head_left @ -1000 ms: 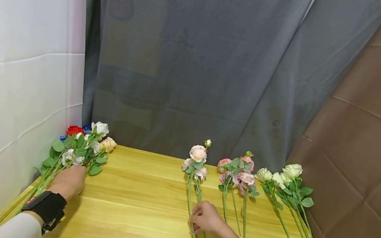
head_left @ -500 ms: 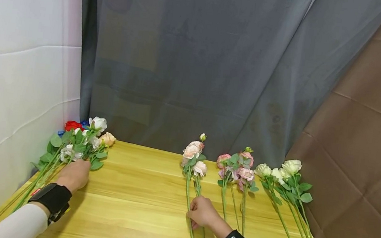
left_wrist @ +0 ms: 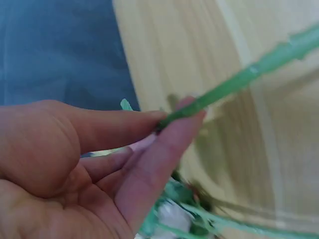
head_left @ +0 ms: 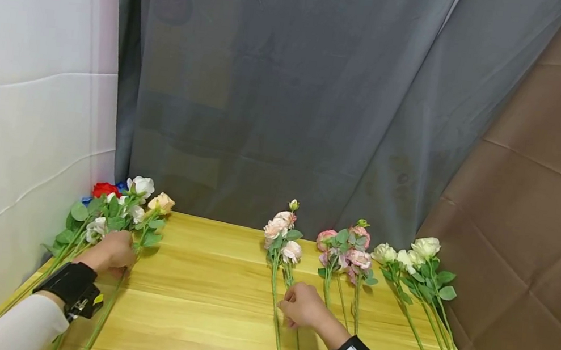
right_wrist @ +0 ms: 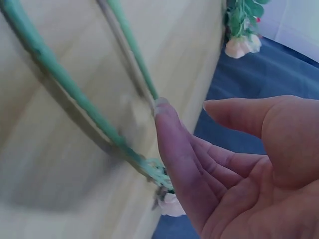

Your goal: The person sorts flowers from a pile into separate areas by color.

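My left hand (head_left: 114,250) pinches a green flower stem (left_wrist: 249,72) between thumb and fingers at the left side of the table. The stem leads up to a peach rose (head_left: 162,203); it slants away from the bundle beside it. My right hand (head_left: 304,306) is beside the stems of the pale pink flowers (head_left: 276,229). In the right wrist view, its thumb stands apart from the fingers, with a fingertip at a thin green stem (right_wrist: 139,59). Nothing shows between thumb and fingers there.
Left of my left hand lie a red rose (head_left: 106,190), a white rose (head_left: 141,185) and leafy stems. Further right are deep pink flowers (head_left: 358,258) and cream roses (head_left: 426,247). A grey curtain (head_left: 266,111) hangs behind the wooden table (head_left: 195,303).
My left hand has drawn the peach rose's stem rightward, out from the bundle. The pale pink flowers have turned and shifted slightly left; my right hand has moved a little up.
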A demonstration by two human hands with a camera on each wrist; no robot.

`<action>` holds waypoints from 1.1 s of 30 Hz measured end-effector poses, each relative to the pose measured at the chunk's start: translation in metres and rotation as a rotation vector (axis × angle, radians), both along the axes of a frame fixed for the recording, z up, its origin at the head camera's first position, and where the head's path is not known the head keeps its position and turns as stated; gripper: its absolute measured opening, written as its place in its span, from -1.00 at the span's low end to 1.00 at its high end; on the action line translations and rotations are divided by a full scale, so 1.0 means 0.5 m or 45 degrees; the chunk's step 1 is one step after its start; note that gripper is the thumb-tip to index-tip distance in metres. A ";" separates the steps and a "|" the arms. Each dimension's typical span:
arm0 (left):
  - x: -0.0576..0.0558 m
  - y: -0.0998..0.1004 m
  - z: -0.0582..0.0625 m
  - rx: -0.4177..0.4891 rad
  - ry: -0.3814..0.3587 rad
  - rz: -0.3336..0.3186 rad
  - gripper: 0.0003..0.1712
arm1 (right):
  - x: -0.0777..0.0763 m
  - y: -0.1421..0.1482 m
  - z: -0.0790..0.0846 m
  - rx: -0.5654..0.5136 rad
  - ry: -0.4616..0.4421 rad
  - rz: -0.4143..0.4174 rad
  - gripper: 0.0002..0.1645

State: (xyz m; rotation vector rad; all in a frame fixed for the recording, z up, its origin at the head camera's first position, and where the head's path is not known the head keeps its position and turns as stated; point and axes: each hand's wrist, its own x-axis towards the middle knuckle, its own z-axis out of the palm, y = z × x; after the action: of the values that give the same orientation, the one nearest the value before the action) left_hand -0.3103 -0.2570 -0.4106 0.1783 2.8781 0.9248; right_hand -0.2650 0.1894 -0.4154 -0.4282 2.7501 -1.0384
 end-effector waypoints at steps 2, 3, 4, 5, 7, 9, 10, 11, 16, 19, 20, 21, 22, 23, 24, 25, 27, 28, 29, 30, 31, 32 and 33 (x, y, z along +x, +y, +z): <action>0.003 0.011 0.004 0.120 -0.007 -0.001 -0.59 | 0.001 0.000 0.010 -0.003 0.023 -0.003 -0.84; 0.005 0.018 0.008 0.176 -0.003 -0.009 -0.59 | 0.002 -0.001 0.014 -0.008 0.032 -0.002 -0.84; 0.005 0.026 0.012 0.238 -0.003 -0.016 -0.61 | 0.002 -0.001 0.018 -0.011 0.046 -0.002 -0.83; 0.006 0.034 0.017 0.291 0.001 -0.026 -0.61 | 0.002 -0.002 0.021 -0.014 0.056 -0.001 -0.83; 0.006 0.051 0.023 0.377 0.021 -0.028 -0.72 | 0.003 -0.003 0.024 -0.021 0.060 0.009 -0.81; 0.008 0.068 0.028 0.470 0.035 -0.038 -0.80 | 0.004 -0.007 0.026 -0.028 0.057 0.028 -0.81; 0.008 0.076 0.029 0.494 0.055 -0.040 -0.82 | 0.005 -0.009 0.027 -0.024 0.058 0.033 -0.82; 0.007 0.086 0.030 0.512 0.069 -0.036 -0.83 | 0.006 -0.012 0.028 -0.019 0.061 0.037 -0.82; 0.001 0.127 0.035 0.560 0.133 -0.043 -0.83 | 0.009 -0.031 0.037 -0.019 0.071 0.054 -0.83; -0.001 0.153 0.041 0.591 0.155 -0.043 -0.82 | 0.009 -0.046 0.040 -0.067 0.060 0.082 -0.82; -0.002 0.161 0.042 0.608 0.166 -0.047 -0.81 | 0.009 -0.051 0.040 -0.087 0.053 0.097 -0.80; -0.003 0.170 0.043 0.621 0.174 -0.046 -0.80 | 0.009 -0.057 0.040 -0.107 0.043 0.112 -0.78; -0.003 0.180 0.044 0.633 0.177 -0.041 -0.80 | 0.008 -0.064 0.039 -0.127 0.032 0.128 -0.75; -0.004 0.189 0.045 0.643 0.182 -0.041 -0.80 | 0.008 -0.070 0.039 -0.151 0.017 0.142 -0.72; -0.004 0.199 0.046 0.648 0.194 -0.044 -0.79 | 0.007 -0.077 0.038 -0.177 -0.002 0.160 -0.69; -0.005 0.208 0.048 0.650 0.205 -0.051 -0.79 | 0.007 -0.085 0.037 -0.200 -0.017 0.181 -0.66; -0.005 0.227 0.051 0.660 0.225 -0.060 -0.79 | 0.007 -0.102 0.035 -0.235 -0.040 0.209 -0.65; -0.006 0.237 0.053 0.667 0.239 -0.064 -0.79 | 0.007 -0.111 0.034 -0.255 -0.052 0.222 -0.65; -0.007 0.246 0.054 0.676 0.252 -0.073 -0.80 | 0.007 -0.120 0.034 -0.279 -0.067 0.230 -0.64; -0.007 0.255 0.057 0.688 0.260 -0.077 -0.80 | 0.008 -0.130 0.034 -0.305 -0.079 0.237 -0.64; -0.007 0.264 0.059 0.701 0.264 -0.082 -0.81 | 0.009 -0.139 0.034 -0.332 -0.093 0.239 -0.63; -0.006 0.274 0.061 0.720 0.265 -0.085 -0.81 | 0.010 -0.148 0.035 -0.361 -0.111 0.238 -0.62; -0.006 0.283 0.062 0.734 0.263 -0.087 -0.82 | 0.012 -0.156 0.035 -0.391 -0.127 0.239 -0.62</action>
State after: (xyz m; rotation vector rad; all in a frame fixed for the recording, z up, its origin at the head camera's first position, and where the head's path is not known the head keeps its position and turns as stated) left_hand -0.3131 -0.1157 -0.3796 0.4375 2.6644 1.7901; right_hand -0.2591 0.1113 -0.3976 -0.6441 2.4134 -1.3934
